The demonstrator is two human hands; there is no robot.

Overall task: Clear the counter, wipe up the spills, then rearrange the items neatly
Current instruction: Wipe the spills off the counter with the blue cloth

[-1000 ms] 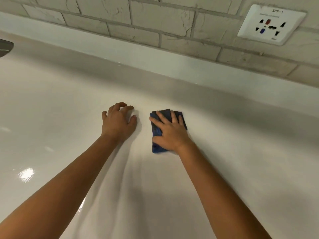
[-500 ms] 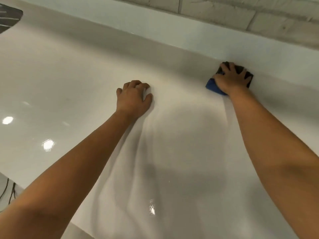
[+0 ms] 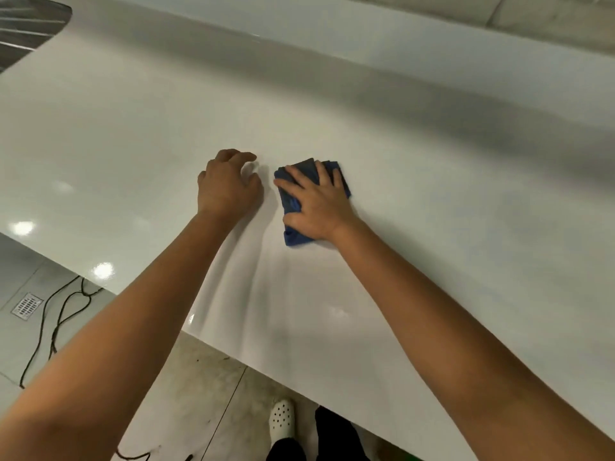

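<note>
Presently, head view: right hand (image 3: 319,207) presses the folded dark-blue cloth (image 3: 293,202) flat on the glossy white bench (image 3: 432,227), fingers (image 3: 296,176) spread for wiping pressure; left hand (image 3: 228,186) rests just beside it, loosely curled, holding nothing, apparently bracing.

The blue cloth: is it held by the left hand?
No, the right hand presses the blue cloth flat on the white counter; the left hand holds nothing.
</note>
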